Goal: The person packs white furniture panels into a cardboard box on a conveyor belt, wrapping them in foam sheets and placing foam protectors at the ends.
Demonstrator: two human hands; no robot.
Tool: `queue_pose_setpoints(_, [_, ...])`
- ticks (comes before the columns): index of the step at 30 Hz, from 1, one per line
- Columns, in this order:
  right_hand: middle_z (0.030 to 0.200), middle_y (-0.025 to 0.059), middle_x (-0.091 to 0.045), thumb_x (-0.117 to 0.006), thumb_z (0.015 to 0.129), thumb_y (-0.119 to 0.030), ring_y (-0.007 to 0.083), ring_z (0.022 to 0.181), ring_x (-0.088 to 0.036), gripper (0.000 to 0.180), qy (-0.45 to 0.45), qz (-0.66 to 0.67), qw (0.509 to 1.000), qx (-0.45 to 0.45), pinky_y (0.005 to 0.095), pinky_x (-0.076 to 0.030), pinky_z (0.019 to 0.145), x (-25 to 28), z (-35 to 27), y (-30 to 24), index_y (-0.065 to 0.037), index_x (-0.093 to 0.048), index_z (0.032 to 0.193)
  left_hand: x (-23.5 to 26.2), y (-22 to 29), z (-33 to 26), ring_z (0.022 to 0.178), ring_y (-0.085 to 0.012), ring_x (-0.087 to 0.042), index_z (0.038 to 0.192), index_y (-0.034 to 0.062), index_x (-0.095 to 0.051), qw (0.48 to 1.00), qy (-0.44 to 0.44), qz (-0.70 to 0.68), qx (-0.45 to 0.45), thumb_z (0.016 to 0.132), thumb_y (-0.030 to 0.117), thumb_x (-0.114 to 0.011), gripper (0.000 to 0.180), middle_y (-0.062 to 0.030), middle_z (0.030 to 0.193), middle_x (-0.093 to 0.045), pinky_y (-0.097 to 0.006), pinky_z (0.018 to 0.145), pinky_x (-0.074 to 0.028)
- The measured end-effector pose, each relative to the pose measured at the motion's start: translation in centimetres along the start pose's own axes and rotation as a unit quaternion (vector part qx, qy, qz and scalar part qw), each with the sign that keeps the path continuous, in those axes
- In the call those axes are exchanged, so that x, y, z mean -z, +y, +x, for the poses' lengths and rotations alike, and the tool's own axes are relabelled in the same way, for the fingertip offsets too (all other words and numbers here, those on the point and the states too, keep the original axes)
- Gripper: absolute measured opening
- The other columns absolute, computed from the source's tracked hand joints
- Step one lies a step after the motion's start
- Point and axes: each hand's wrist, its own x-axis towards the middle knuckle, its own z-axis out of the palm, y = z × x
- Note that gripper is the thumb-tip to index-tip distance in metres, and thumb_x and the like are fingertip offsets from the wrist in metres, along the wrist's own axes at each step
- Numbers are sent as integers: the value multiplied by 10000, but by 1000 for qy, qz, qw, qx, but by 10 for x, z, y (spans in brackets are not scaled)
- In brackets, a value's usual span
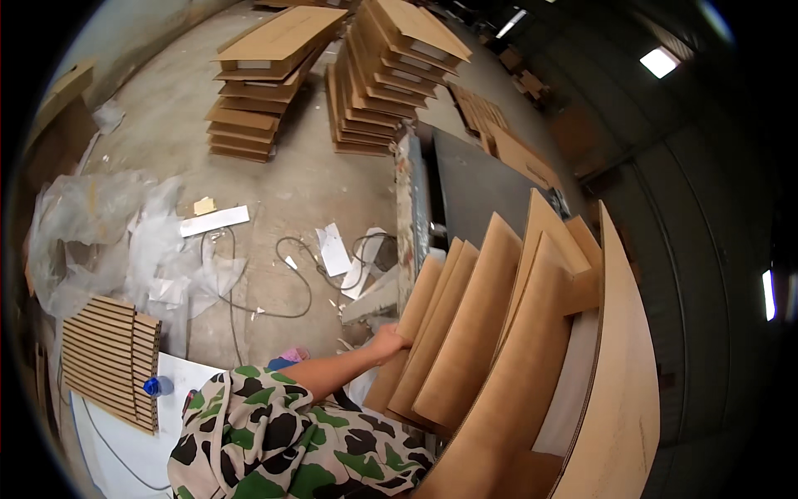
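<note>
The left grip [389, 343] pinches the edge of matte brown cardboard [471, 333], its thin panels layered side by side. The right grip is hidden; I cannot tell its state.

L hand [387, 343] holds cardbd sheet [421, 301] edge, box stacks [259, 88] on flr [287, 195] beyond.

1 fisheye view from the head, near and above the left hand [388, 343], faced down, tilted, reached floor [291, 187] well beyond
</note>
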Motion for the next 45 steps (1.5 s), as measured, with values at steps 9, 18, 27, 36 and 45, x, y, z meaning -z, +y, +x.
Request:
queue_pose_setpoints(9, [1070,66,-537,-550,817,-419,244,955,-512,470,-27,-5,999,-29,379,-434,841,-58,96,8,-103,-492,1160,99,73,145,752,-189,-594,926,19,-638,987,97,82,-103,675,81,-637,258,-103,792,-642,-309,667,-476])
queue_pose_setpoints(18, [1070,66,-534,-555,810,-433,248,957,-508,482,-149,107,983,12,385,-430,845,-83,138,42,-107,-492,1159,190,297,138,779,-139,-568,1029,73,-584,945,181,146,-230,840,232,-578,248,-28,863,-609,-260,632,-455])
queue_pose_setpoints(27, [1380,200,-298,-417,904,-450,394,1057,-512,617,4,53,987,-153,495,-424,882,-145,30,46,-83,-235,1366,-95,453,-12,1044,-308,-500,1118,5,-533,414,-28,562,-715,725,141,-696,447,-163,1146,-531,-361,897,-385])
queue_pose_setpoints(36, [1364,237,-289,-367,811,-679,405,1193,-379,903,-85,365,924,77,504,-326,976,-73,-84,-99,-21,-144,1389,-231,354,-60,549,-320,-505,652,23,-477,414,-80,656,-626,748,368,-677,410,-127,588,-512,-403,502,-383])
queue_pose_setpoints(45, [1243,180,-436,-474,698,-744,306,1129,-432,994,3,478,870,124,451,-315,976,41,-260,-113,1,-292,1331,-232,249,-219,506,-260,-478,666,56,-443,294,-200,577,-735,783,199,-660,286,-76,579,-453,-365,446,-371])
